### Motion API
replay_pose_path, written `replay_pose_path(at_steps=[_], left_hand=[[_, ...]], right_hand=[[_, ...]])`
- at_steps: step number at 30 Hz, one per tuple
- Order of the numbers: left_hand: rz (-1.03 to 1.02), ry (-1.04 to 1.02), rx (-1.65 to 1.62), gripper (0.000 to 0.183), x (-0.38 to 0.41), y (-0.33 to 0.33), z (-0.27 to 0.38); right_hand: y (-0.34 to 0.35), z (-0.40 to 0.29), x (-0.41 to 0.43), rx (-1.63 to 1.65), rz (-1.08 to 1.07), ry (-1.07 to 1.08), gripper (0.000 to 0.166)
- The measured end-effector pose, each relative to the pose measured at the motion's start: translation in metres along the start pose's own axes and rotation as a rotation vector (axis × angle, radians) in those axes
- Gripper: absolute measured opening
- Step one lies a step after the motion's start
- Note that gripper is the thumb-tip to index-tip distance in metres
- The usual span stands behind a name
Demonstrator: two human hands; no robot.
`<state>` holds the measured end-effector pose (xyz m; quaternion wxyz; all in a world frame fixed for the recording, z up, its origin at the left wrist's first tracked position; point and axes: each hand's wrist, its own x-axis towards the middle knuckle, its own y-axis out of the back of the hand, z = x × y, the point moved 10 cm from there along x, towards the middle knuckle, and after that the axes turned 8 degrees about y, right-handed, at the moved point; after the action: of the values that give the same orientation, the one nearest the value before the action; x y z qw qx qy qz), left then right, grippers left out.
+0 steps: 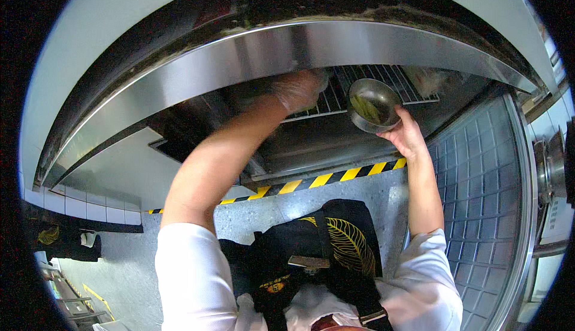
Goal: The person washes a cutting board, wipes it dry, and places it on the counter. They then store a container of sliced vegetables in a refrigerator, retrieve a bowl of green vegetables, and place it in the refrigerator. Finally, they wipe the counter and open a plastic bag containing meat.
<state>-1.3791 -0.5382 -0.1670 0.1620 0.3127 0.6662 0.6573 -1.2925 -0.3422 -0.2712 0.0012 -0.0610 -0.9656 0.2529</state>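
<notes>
My right hand (404, 133) grips the rim of a round metal bowl (387, 93), thumb at its near right edge. The bowl is tilted towards me, and a few yellow-green vegetable pieces (365, 108) lie in it. In a clear plastic glove, my left hand (302, 89) reaches into an under-counter cabinet, over the left part of a white wire shelf (334, 112). Blur and shadow hide its fingers, so whether it holds anything cannot be told. The bowl is in front of the shelf's right part.
A stainless steel counter edge (332, 43) curves above both hands. Yellow-and-black striped tape (321, 180) runs along the cabinet's base. A ribbed metal panel (483, 151) stands close to my right arm. Someone in dark clothing (67, 240) is partly visible at far left.
</notes>
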Motion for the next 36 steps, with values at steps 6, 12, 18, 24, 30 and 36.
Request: replay_pose_path(at_steps=[6,12,18,24,30,36], left_hand=[[-0.194,-0.051,-0.114,0.033,0.009,-0.033,-0.014],[-0.038,-0.076,-0.373,0.037,0.013,-0.051,-0.036],[-0.064,0.025,-0.38,0.037,0.007,-0.023,-0.061],[-0.027,0.247,-0.405,0.038,-0.014,-0.008,-0.128],[0.035,0.411,-0.434,0.038,-0.023,-0.015,-0.167],[0.059,0.495,-0.489,0.039,-0.04,-0.029,-0.175]], right_hand=[[0.009,-0.002,0.003,-0.073,0.002,0.001,0.042],[-0.002,0.01,0.018,-0.014,-0.087,-0.017,0.041],[0.008,0.033,0.037,0.044,0.002,-0.059,0.044],[-0.071,-0.015,0.064,-0.168,-0.174,0.111,0.046],[-0.154,-0.022,0.106,-0.445,-0.325,0.071,0.043],[-0.196,-0.003,0.132,-0.67,-0.41,0.175,0.042]])
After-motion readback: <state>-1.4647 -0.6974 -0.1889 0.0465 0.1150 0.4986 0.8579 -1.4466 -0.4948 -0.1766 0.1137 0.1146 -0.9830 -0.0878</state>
